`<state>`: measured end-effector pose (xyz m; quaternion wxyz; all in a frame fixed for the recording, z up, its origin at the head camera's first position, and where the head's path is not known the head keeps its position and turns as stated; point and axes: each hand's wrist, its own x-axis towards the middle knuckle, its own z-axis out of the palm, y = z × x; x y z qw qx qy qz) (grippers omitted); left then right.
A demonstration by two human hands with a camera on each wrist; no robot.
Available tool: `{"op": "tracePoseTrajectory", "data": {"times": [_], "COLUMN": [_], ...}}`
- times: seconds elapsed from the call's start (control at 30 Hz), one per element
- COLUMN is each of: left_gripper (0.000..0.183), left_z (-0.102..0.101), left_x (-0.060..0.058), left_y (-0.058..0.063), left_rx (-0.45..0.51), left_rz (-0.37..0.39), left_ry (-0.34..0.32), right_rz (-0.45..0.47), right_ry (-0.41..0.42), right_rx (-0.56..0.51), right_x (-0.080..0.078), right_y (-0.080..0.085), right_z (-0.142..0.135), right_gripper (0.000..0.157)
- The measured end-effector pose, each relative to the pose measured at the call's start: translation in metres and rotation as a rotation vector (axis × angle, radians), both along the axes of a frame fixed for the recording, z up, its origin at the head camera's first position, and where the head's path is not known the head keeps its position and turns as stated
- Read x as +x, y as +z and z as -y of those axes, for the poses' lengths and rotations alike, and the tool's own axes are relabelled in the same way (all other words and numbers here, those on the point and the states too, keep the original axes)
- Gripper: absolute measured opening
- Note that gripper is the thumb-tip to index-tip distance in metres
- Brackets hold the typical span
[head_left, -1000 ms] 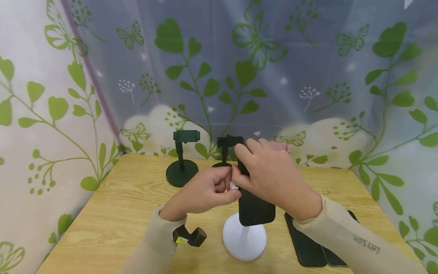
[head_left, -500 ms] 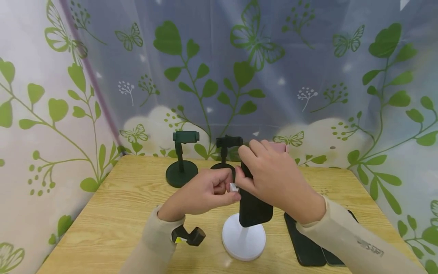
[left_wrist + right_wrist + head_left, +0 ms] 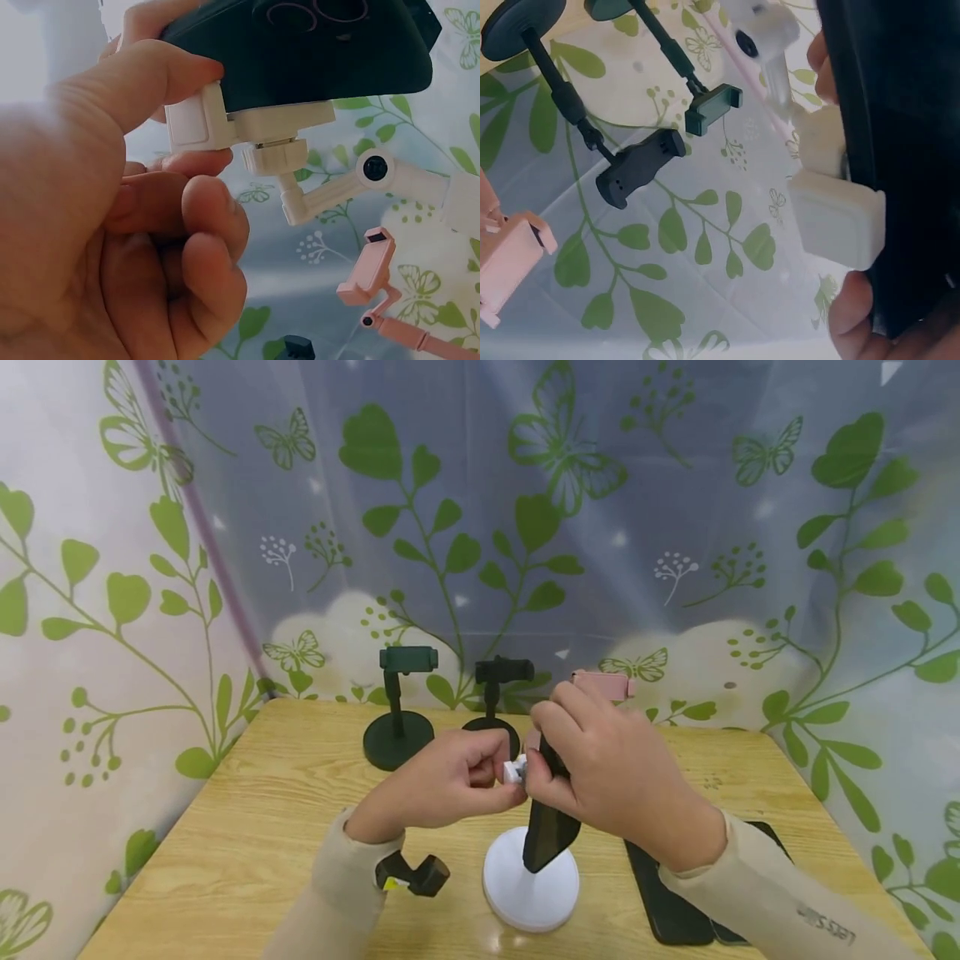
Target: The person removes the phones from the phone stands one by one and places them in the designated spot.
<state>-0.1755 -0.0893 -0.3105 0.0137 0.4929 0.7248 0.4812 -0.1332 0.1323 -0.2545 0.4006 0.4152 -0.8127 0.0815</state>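
A white phone stand rests its round base (image 3: pixel 498 897) on the table below my hands. With thumb and index finger, my left hand (image 3: pixel 442 781) pinches the end of its white clamp (image 3: pixel 196 120); the other fingers curl beneath. My right hand (image 3: pixel 615 764) grips a black smartphone (image 3: pixel 553 835) from above, held tilted and nearly edge-on over the stand. In the left wrist view the phone (image 3: pixel 337 64), its back with camera rings showing, lies along the clamp's upper side. The right wrist view shows the clamp's white end (image 3: pixel 836 221) against the phone's edge.
Behind the hands stand a green phone stand (image 3: pixel 397 727), a black one (image 3: pixel 491 693) and a pink one (image 3: pixel 603 685), partly hidden. Dark phones (image 3: pixel 671 902) lie at the right, under the right forearm. A patterned curtain (image 3: pixel 480 527) hangs behind the table.
The phone has turned from showing its broad face to nearly edge-on, and my right hand has shifted slightly right with it. More of the white clamp shows; my left hand keeps its pinch.
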Motion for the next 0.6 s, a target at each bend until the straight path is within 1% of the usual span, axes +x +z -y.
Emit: {"op": "tracePoseTrajectory", "data": {"times": [0.07, 0.17, 0.23, 0.4, 0.5, 0.6], "left_gripper": [0.024, 0.024, 0.024, 0.022, 0.021, 0.021], "left_z": [0.000, 0.000, -0.001, -0.001, -0.002, -0.003], "left_x": [0.001, 0.003, 0.004, 0.010, 0.010, 0.010], "left_y": [0.000, 0.001, 0.002, 0.004, 0.004, 0.004], "left_rx": [-0.009, -0.024, -0.042, -0.077, -0.074, -0.060], "left_rz": [-0.002, -0.030, -0.070, -0.200, -0.260, -0.303], "left_ry": [0.022, 0.067, 0.105, 0.188, 0.210, 0.217], "right_rz": [-0.024, -0.043, -0.051, -0.067, -0.074, -0.099], "right_ry": [0.022, 0.044, 0.052, 0.059, 0.070, 0.086], "right_rx": [-0.014, -0.042, -0.055, -0.064, -0.075, -0.096], "right_x": [0.000, -0.002, -0.003, -0.004, -0.004, -0.005], "right_y": [-0.002, -0.005, -0.006, -0.007, -0.007, -0.007], "right_z": [-0.001, -0.003, -0.003, -0.004, -0.003, -0.002], "right_gripper": [0.017, 0.019, 0.019, 0.020, 0.023, 0.025]}}
